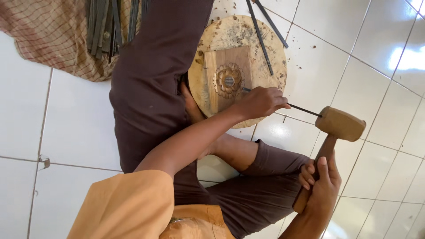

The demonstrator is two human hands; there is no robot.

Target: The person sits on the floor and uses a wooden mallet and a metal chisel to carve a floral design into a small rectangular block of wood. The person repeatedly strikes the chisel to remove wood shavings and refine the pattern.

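Seated cross-legged on pale floor tiles (79, 128). Round wooden slab (270, 66) as bench, small wooden panel with carved flower (228, 79) braced against foot. Right hand (321, 183) wrapped tight around wooden mallet (338, 126); left hand (261, 102) closed round thin dark metal chisel (305, 109), tip at flower's right.

The pale wooden mallet (341, 124) looks smooth and matt, the thin dark metal chisel (301, 108) dull. The brown carved wooden panel (228, 79) lies on a rough round wooden block (234, 33) (chip-strewn), above glossy white floor tiles (66, 115).

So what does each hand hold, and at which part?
The left hand grips a thin metal chisel around its middle, tip on the carved wood panel. The right hand grips the wooden mallet low on its handle.
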